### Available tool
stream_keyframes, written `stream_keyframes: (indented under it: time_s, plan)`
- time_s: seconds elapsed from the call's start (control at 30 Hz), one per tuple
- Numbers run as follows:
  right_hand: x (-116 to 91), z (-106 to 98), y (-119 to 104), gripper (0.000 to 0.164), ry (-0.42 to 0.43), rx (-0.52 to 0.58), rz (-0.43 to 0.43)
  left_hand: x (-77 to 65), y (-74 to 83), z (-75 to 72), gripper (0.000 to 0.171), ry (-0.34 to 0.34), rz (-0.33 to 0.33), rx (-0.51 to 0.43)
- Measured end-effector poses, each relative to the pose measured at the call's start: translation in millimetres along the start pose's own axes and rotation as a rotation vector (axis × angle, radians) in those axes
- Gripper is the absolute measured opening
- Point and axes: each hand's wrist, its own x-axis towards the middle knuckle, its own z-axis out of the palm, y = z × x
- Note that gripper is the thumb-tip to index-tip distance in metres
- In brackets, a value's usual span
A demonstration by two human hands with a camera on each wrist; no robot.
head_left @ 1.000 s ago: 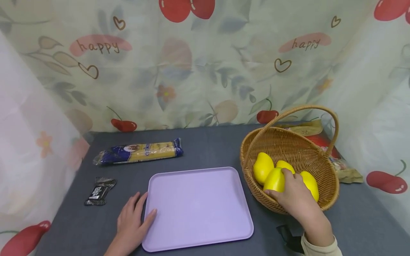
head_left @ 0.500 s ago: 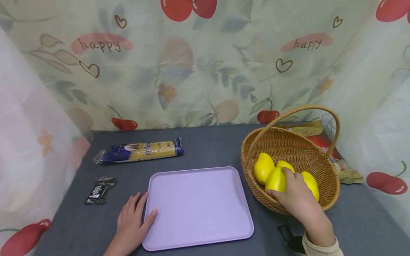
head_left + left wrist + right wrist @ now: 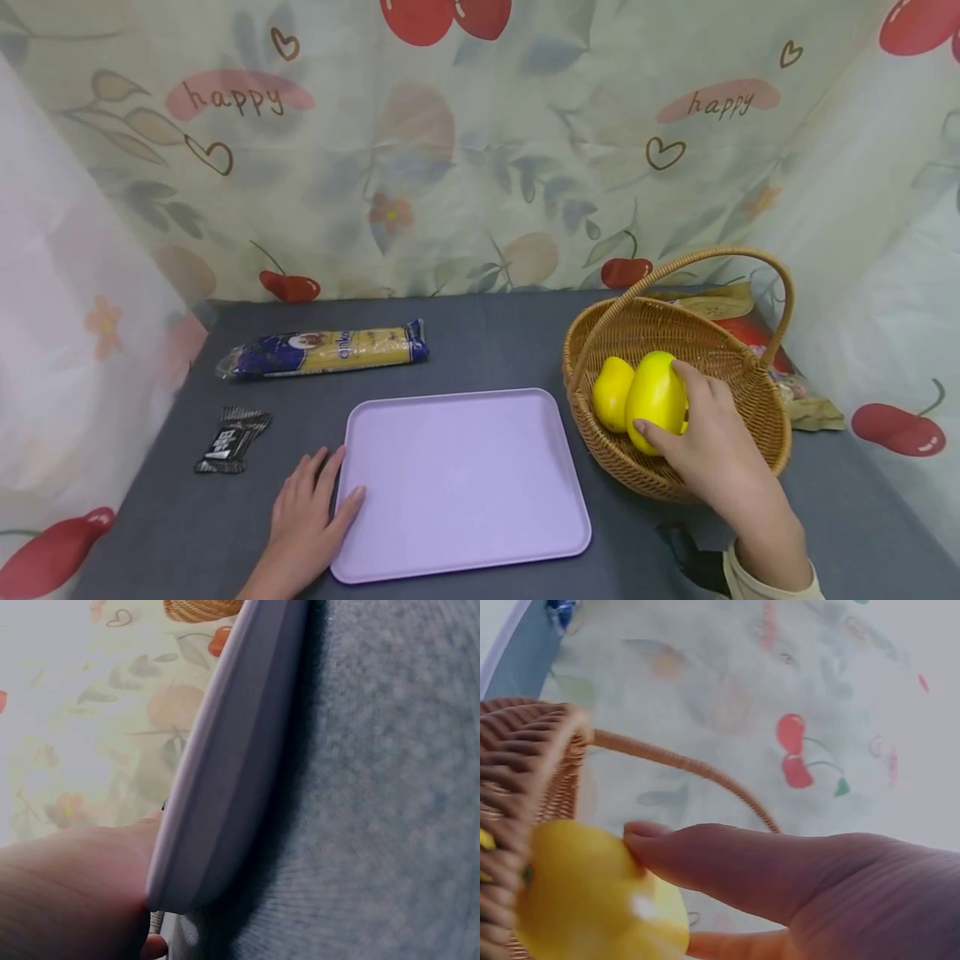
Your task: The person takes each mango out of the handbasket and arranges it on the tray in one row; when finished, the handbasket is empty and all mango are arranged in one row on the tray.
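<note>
My right hand point(image 3: 723, 446) grips a yellow mango point(image 3: 654, 404) between thumb and fingers, raised over the wicker basket point(image 3: 667, 321). In the right wrist view the thumb point(image 3: 697, 851) presses on the mango's side, close to the basket's rim. A second mango point(image 3: 611, 392) lies in the basket to its left; other yellow fruit is mostly hidden behind the held one. At the left edge of the lilac tray point(image 3: 461, 483) rests my left hand point(image 3: 303, 517), thumb over the rim and fingers straight along the outside. The tray's outer wall point(image 3: 225, 765) fills the middle of the left wrist view.
A blue-and-yellow pasta packet point(image 3: 326, 348) lies at the back left, with a small black wrapped packet point(image 3: 231, 440) in front of it. Behind the basket is a red and brown bag point(image 3: 810, 408). The basket's handle point(image 3: 720, 252) arches high. A patterned curtain point(image 3: 465, 167) encloses the table.
My right hand has lifted the mango up and slightly right from the other fruit in the basket. The left hand has stayed at the tray's edge.
</note>
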Motion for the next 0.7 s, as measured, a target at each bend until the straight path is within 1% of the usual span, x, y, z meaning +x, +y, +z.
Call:
stream_keyframes:
  time_s: [0.17, 0.37, 0.43, 0.53, 0.7]
  plan:
    - [-7.9, -9.5, -8.5, 0.088, 0.063, 0.020, -0.020, 0.1, -0.7, -0.1, 0.075, 0.002, -0.002, 0.001]
    - [-27.0, -18.8, -18.6, 0.094, 0.067, 0.071, -0.006, -0.6, -1.3, 0.5, 0.073, 0.023, 0.008, 0.010]
    - [-35.3, -21.0, -24.5, 0.095, 0.068, 0.076, -0.017, -0.3, -1.5, 0.8, 0.073, 0.024, 0.007, 0.015]
    - [-47.2, -22.7, -35.4, 0.094, 0.061, 0.113, -0.083, 0.8, -1.4, 0.8, 0.073, 0.016, -0.003, 0.021]
    - [-58.8, -21.8, -54.5, 0.089, 0.042, 0.173, -0.245, 1.3, -1.4, -0.1, 0.076, 0.001, -0.015, 0.027]
